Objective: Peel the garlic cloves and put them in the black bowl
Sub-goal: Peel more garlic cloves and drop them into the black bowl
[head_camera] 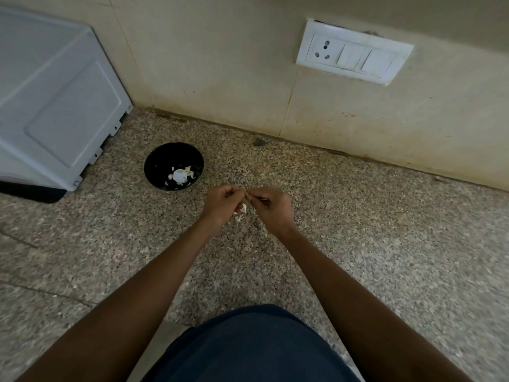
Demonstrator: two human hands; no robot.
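A speckled granite counter (358, 230) carries everything and runs back to a tiled wall. A black bowl (157, 164) stands on it, up and to the left of the left hand (220, 205), apart from it. Further left of that hand sits a white appliance (55, 106), its corner near the bowl. Pale garlic skins (240, 218) lie on the stone just below the two hands.

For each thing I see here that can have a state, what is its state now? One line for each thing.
Black bowl: upright on the counter, holding white garlic pieces.
Garlic: held between both hands, partly hidden; skin hanging below.
Left hand: closed, pinching the garlic.
Right hand: closed, pinching at the garlic.
Wall socket: nothing plugged in.
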